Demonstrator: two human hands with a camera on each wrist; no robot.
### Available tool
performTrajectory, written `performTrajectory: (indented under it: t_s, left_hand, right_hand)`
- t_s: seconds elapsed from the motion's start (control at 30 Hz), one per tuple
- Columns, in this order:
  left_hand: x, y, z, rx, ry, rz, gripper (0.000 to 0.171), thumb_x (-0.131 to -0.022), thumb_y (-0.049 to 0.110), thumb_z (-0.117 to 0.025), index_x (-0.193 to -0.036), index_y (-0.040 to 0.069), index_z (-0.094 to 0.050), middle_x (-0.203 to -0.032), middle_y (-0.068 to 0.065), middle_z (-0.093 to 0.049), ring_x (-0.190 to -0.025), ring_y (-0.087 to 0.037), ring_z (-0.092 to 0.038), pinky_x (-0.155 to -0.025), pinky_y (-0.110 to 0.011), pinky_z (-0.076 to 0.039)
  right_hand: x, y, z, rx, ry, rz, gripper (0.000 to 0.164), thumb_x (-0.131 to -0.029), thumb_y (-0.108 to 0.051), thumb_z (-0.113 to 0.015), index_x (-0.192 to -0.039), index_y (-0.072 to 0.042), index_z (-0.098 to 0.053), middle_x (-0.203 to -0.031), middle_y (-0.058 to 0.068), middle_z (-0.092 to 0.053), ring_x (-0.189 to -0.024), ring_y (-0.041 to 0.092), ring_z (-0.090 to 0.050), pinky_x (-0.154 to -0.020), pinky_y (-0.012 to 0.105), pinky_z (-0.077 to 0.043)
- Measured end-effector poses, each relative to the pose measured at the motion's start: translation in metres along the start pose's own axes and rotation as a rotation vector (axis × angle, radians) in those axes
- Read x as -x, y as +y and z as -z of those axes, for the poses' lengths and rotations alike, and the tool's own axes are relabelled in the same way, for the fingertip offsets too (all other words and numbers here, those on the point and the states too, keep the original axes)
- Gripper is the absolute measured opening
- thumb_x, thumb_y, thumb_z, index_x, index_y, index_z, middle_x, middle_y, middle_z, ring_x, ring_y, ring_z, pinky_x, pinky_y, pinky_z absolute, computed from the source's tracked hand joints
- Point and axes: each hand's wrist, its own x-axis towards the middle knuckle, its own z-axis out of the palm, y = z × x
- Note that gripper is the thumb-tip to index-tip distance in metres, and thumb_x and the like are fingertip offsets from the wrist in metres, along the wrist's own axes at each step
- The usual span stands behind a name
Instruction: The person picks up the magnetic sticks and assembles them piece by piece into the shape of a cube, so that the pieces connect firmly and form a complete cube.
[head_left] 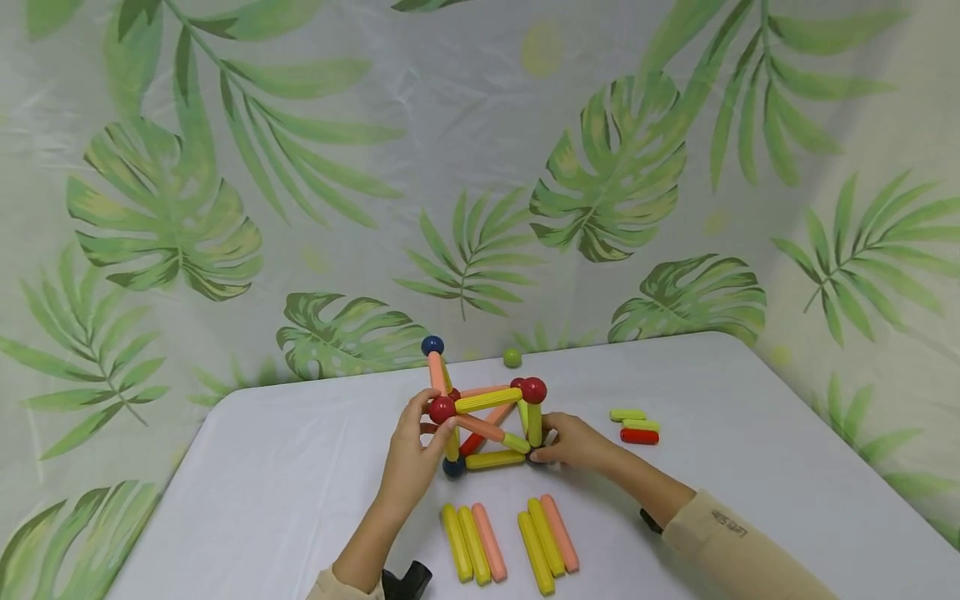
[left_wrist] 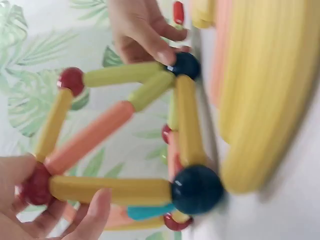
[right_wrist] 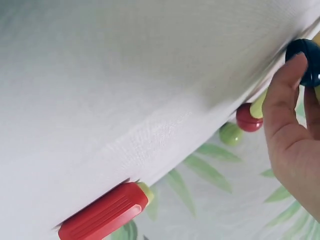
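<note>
A frame of coloured rods and balls (head_left: 491,402) stands on the white table. My left hand (head_left: 411,446) grips the red ball (head_left: 442,409) at its upper front left corner. The dark blue ball (left_wrist: 197,189) below that corner is joined by a yellow rod (left_wrist: 111,190). My right hand (head_left: 579,443) pinches the dark blue ball (left_wrist: 187,65) at the lower front right corner. A diagonal of a salmon rod (left_wrist: 90,136) and a lime rod (left_wrist: 151,91) links the two held balls. On top at the back left, a blue ball (head_left: 432,345) caps a salmon rod (head_left: 436,372).
Two groups of yellow and salmon rods (head_left: 467,542) (head_left: 548,544) lie in front of the frame. Two lime rods and a red rod (head_left: 640,437) rest at the right. A green ball (head_left: 512,357) sits by the table's back edge, before a leaf-patterned cloth (head_left: 480,167).
</note>
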Motion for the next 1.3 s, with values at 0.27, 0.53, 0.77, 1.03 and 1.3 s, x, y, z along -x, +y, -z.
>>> performTrajectory:
  t_s: [0.27,0.53,0.77,1.03,1.3]
  left_hand:
    - [-0.016,-0.008,0.015,0.23,-0.098,0.17,0.042,-0.09,0.02,-0.054,-0.13,0.018,-0.041,-0.121,-0.01,-0.044,-0.102,-0.032,-0.051,-0.066,-0.036,-0.052]
    - [-0.048,-0.036,0.027,0.362,-0.197,0.218,0.048,-0.092,0.022,-0.05,-0.137,0.018,-0.035,-0.122,-0.014,-0.041,-0.1,-0.03,-0.054,-0.078,-0.039,-0.048]
    - [-0.05,-0.038,0.029,0.205,-0.103,0.166,0.06,-0.089,0.035,-0.054,-0.14,0.022,-0.026,-0.129,-0.013,-0.034,-0.108,-0.029,-0.044,-0.085,-0.041,-0.043]
    - [-0.027,0.006,-0.016,-0.141,0.124,-0.338,0.049,-0.086,0.014,-0.061,-0.129,0.008,-0.039,-0.123,-0.014,-0.038,-0.082,-0.023,-0.049,-0.064,-0.031,-0.046]
    - [-0.025,0.024,-0.052,-0.419,-0.063,-0.394,0.047,-0.079,0.028,-0.07,-0.121,0.017,-0.052,-0.114,-0.004,-0.051,-0.084,-0.016,-0.057,-0.074,-0.039,-0.047]
  right_hand:
    - [0.001,-0.009,-0.013,0.077,-0.017,0.082,0.027,-0.076,-0.013,-0.072,-0.095,-0.003,-0.056,-0.08,0.001,-0.054,-0.059,0.013,-0.053,-0.052,0.026,-0.047]
    - [0.001,-0.021,-0.027,0.108,-0.055,0.132,0.023,-0.079,-0.009,-0.068,-0.098,-0.006,-0.056,-0.082,0.0,-0.056,-0.066,0.014,-0.051,-0.055,0.025,-0.046]
    - [0.0,-0.018,-0.016,0.1,-0.045,0.119,0.024,-0.083,-0.008,-0.063,-0.106,-0.009,-0.057,-0.084,-0.002,-0.054,-0.069,0.014,-0.051,-0.058,0.025,-0.046]
    - [-0.02,0.005,0.016,0.175,0.23,0.169,0.029,-0.084,-0.005,-0.061,-0.113,-0.002,-0.055,-0.107,0.013,-0.051,-0.095,0.028,-0.05,-0.081,0.041,-0.044]
    - [-0.037,0.015,0.021,0.3,0.103,0.227,0.029,-0.083,0.001,-0.06,-0.112,-0.002,-0.059,-0.109,0.017,-0.052,-0.102,0.031,-0.047,-0.085,0.043,-0.041]
